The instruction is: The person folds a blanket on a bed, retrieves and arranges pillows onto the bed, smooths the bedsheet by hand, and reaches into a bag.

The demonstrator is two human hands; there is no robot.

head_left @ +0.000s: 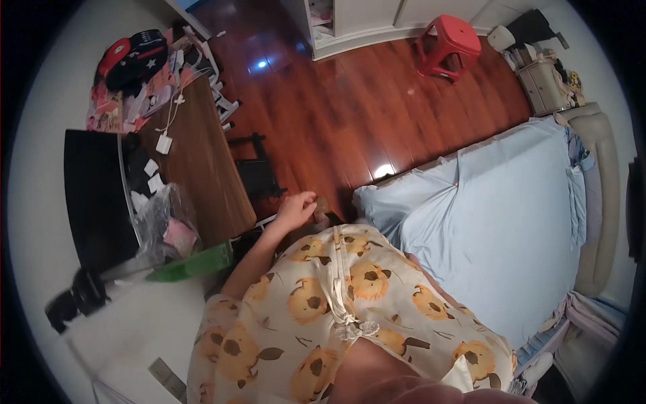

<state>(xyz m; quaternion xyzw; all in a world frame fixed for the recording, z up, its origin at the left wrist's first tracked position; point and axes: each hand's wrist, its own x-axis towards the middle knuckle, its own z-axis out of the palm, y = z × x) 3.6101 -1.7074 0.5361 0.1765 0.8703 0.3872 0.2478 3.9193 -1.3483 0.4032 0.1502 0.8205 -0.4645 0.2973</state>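
Note:
My left hand (296, 210) hangs in front of me over the floor, its fingers loosely bent and apart, with nothing visible in it. It is nearest to the front of my floral garment (313, 299) and to a dark folding chair (258, 176) beside the desk. Only a strip of my right forearm (434, 281) shows along the garment's edge by the bed. My right hand is hidden behind the garment.
A wooden desk (195, 158) on the left carries a monitor (97, 202), a plastic bag (161, 215) and a white charger (163, 144). On the right is a bed with a light blue sheet (498, 215). A red stool (449, 46) stands on the wooden floor (356, 101) near white cabinets (367, 19).

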